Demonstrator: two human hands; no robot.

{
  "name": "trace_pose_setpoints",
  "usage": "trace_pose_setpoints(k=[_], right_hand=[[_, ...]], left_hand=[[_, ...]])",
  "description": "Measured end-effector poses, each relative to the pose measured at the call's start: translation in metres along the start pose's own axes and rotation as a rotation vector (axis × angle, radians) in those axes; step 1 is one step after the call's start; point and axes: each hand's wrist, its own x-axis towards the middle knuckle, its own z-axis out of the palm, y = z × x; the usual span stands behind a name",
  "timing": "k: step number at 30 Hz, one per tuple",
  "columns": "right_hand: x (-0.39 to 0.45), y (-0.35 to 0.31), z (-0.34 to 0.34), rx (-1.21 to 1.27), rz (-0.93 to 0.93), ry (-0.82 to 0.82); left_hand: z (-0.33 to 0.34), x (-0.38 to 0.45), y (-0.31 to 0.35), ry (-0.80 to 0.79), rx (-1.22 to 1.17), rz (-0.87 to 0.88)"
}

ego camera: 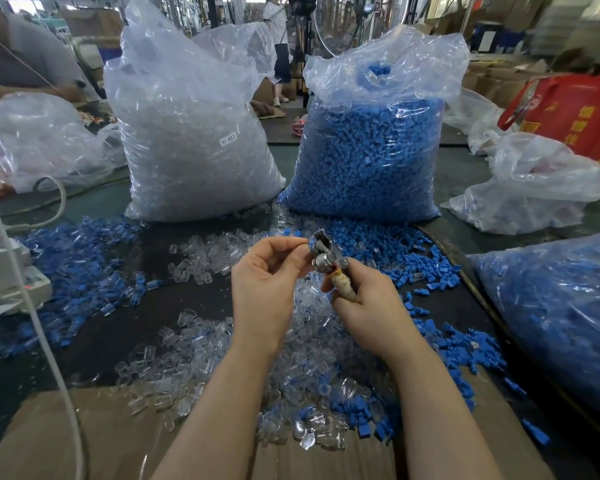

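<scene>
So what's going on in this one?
A person at a table grips a small metal tool by its wrapped handle in the right hand, while the left hand pinches at its head. Loose clear caps and blue pieces lie scattered around; behind stand a clear-parts bag and a blue-parts bag.

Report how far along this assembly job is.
Done: a heap of seemingly joined blue-and-clear pieces at left. In hand: the right hand grips a metal tool, the left hand pinches its head. Left: loose clear caps, loose blue plugs, a full clear-parts sack and a full blue-parts sack.
</scene>
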Motion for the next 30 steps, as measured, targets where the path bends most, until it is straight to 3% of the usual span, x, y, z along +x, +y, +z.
trace_pose_setpoints(k=[8, 10, 14, 18, 24, 30], right_hand=[[-0.001, -0.002, 0.003, 0.019, -0.023, 0.079], [-0.002, -0.001, 0.001, -0.023, 0.009, 0.138], [0.0, 0.005, -0.008, -0.191, 0.092, 0.24], [-0.001, 0.01, -0.014, -0.399, 0.23, 0.368], [-0.001, 0.017, -0.022, -0.589, 0.516, 0.382], [-0.003, 0.018, -0.02, -0.691, 0.601, 0.271]], left_hand=[[-0.016, 0.01, 0.012, 0.012, 0.117, -0.048], [-0.04, 0.018, 0.014, 0.11, 0.321, -0.049], [-0.097, 0.026, 0.013, 0.41, 0.954, 0.025], [-0.136, 0.027, 0.005, 0.569, 1.222, -0.105], [-0.15, 0.027, -0.002, 0.62, 1.366, -0.281], [-0.138, 0.03, 0.003, 0.552, 1.597, -0.351]])
